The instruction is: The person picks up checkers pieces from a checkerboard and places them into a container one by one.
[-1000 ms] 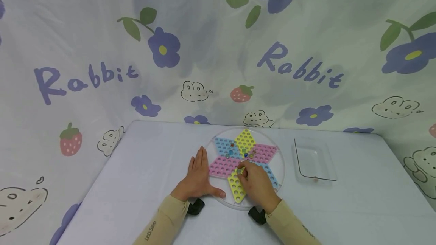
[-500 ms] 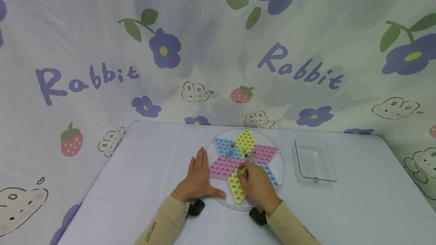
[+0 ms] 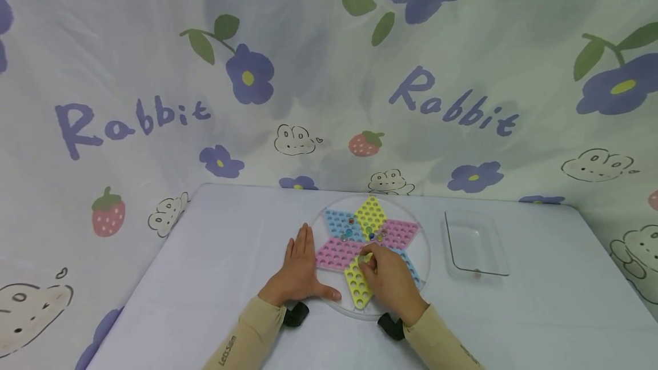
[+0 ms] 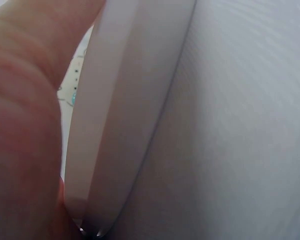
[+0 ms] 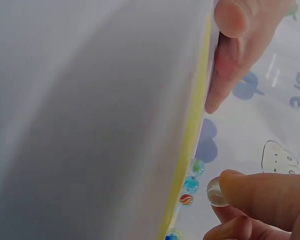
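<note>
A round Chinese checkers board (image 3: 336,254) with a pink, yellow and blue star lies on the table. My left hand (image 3: 297,277) rests along its left edge, fingers straight and thumb spread over the near rim. Over the near yellow point of the star, my right hand (image 3: 393,281) pinches a clear marble (image 5: 217,192) between thumb and fingers. In the right wrist view that marble is held apart from the board surface. Several marbles sit around the board's middle and far part, among them a light blue marble (image 5: 191,185) and a red-swirled marble (image 5: 186,200).
To the right of the board stands a clear rectangular container (image 3: 475,238). A small reddish marble (image 3: 477,273) shows at its near edge. A white cloth (image 3: 231,244) covers the table, and a printed curtain (image 3: 329,73) hangs behind.
</note>
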`<state>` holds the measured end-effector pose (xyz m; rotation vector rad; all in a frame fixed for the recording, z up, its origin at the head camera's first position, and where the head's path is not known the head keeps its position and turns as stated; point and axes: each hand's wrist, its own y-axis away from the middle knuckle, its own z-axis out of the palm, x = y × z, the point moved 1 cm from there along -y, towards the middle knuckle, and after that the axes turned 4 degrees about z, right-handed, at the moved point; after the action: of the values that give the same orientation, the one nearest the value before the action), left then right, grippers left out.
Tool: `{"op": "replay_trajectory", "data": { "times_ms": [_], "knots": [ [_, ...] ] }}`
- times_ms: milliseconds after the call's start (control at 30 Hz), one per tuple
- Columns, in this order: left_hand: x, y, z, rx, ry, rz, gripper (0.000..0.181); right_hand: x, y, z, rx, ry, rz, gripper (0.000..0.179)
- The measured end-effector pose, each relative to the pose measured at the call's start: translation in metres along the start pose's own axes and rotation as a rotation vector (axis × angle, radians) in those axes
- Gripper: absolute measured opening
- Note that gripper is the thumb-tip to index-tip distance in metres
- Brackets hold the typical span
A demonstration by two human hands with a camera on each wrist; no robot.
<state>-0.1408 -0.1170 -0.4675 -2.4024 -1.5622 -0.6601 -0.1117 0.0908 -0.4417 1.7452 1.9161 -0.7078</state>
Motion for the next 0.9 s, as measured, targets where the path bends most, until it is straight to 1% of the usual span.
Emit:
{"op": "replay_trajectory", "data": {
  "times_ms": [233, 300, 533, 767, 900],
  "knots": [
    [-0.001, 0.000, 0.002, 0.020, 0.006, 0.020, 0.151, 0.000, 0.002, -0.003, 0.022, 0.012, -0.062, 0.015],
    [-0.001, 0.001, 0.001, 0.021, 0.009, 0.019, 0.151, 0.000, 0.003, -0.005, 0.028, 0.012, -0.065, 0.016],
    [-0.003, 0.000, 0.002, 0.013, -0.005, 0.013, 0.152, 0.000, 0.001, -0.013, 0.032, 0.023, -0.038, 0.018],
    [-0.004, 0.000, 0.002, 0.006, 0.006, 0.007, 0.153, 0.001, 0.004, -0.021, 0.058, 0.017, -0.049, 0.019],
    [-0.002, 0.001, 0.002, 0.008, 0.011, 0.010, 0.153, 0.002, 0.005, -0.026, 0.059, 0.012, -0.027, 0.019]
  ]
}}
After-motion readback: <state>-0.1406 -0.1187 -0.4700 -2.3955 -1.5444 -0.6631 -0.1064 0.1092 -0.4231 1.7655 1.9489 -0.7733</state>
